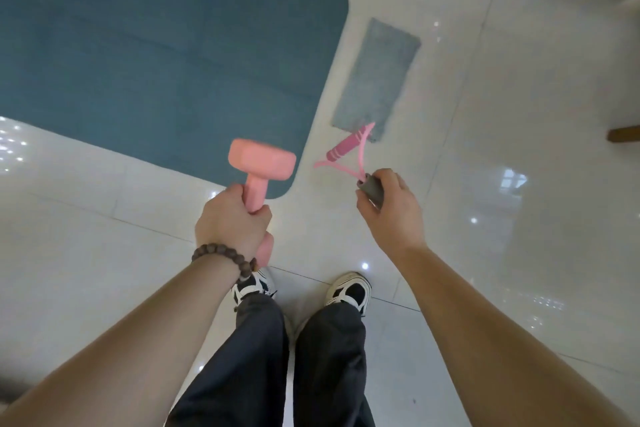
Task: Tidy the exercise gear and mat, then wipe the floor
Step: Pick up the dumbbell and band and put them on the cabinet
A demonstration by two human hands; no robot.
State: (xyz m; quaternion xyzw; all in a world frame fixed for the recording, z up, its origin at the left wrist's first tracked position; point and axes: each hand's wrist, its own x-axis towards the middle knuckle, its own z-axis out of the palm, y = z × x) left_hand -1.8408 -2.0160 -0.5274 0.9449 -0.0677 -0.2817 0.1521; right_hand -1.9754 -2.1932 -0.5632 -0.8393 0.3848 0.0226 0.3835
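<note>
Head view: on glossy white tile floor (485, 253), left hand (230, 225) grips a pink dumbbell (261, 165); right hand (389, 210) clasps a pink resistance band (346, 152); teal mat (156, 55) at 11 o'clock, grey cloth (375, 76) at 1 o'clock.

Floor (485, 253), glossy tile: open from 1 to 5 o'clock of the feet. Blue mat (156, 62): flat, covering 9 to 12 o'clock. Grey cloth (377, 76): flat at 1 o'clock, just beside the mat's edge, a narrow bare strip between. Wooden furniture leg (623, 133): at 2 o'clock, far edge. Shoes (348, 291): 6 o'clock, under both forearms.
</note>
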